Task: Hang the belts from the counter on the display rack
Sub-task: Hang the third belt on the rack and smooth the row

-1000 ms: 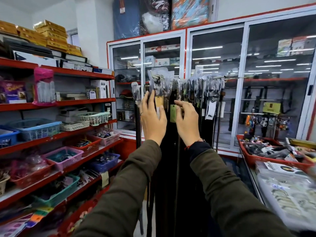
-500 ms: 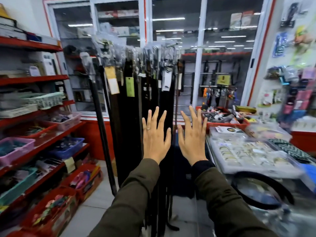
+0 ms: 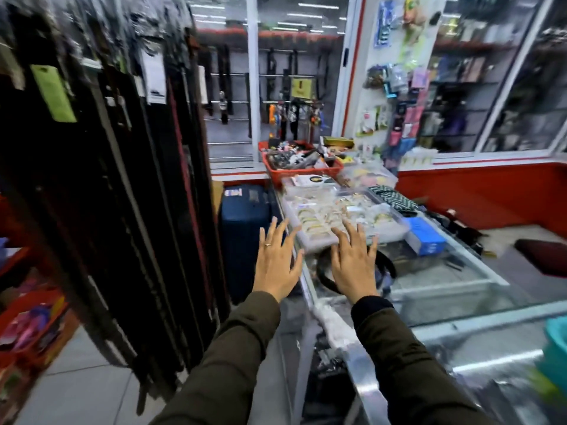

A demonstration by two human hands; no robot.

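Your left hand (image 3: 276,266) and right hand (image 3: 352,268) are empty, fingers spread; the coiled belt (image 3: 387,265) on the glass bench (image 3: 445,280) could unroll and slip off.

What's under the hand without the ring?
A coiled black belt lies on the glass counter beneath the right hand. The hand covers the coil's middle, so its buckle cannot be seen.

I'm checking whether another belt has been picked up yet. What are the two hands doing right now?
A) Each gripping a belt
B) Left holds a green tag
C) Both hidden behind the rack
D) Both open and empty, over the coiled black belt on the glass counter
D: the left hand and right hand show spread fingers holding nothing, above the coiled black belt on the glass counter.
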